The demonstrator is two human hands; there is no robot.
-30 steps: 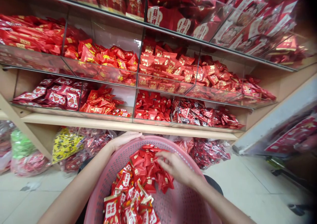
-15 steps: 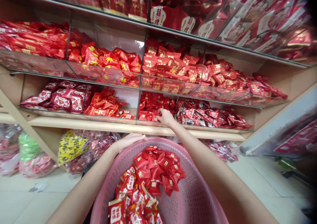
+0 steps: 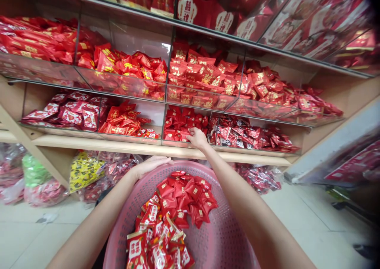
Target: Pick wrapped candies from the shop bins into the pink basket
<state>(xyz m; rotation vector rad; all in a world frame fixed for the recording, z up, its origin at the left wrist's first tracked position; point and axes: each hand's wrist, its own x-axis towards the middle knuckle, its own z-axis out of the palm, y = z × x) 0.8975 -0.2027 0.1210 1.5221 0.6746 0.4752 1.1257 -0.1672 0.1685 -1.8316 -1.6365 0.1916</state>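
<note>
A pink perforated basket point(image 3: 225, 217) stands in front of me with red wrapped packets point(image 3: 190, 193) and red-and-white packets point(image 3: 160, 237) in its left and upper part. My left hand point(image 3: 152, 165) lies along the basket's far rim, fingers stretched out and pointing right. My right hand point(image 3: 197, 137) reaches into a lower shelf compartment and touches small red packets point(image 3: 178, 120) there. Its fingers are bent and pressed towards the packets; what they hold, if anything, is too small to make out.
Shelves with clear dividers hold red packets point(image 3: 208, 77) in several compartments. A wooden shelf edge point(image 3: 103, 145) runs behind the basket. Below it lie bags of yellow point(image 3: 86, 170) and green point(image 3: 35, 170) packets on the tiled floor point(image 3: 308, 217).
The shelves and basket appear slightly higher and further left as the view shifts. My right hand stays at the same compartment, and my left hand remains on the rim.
</note>
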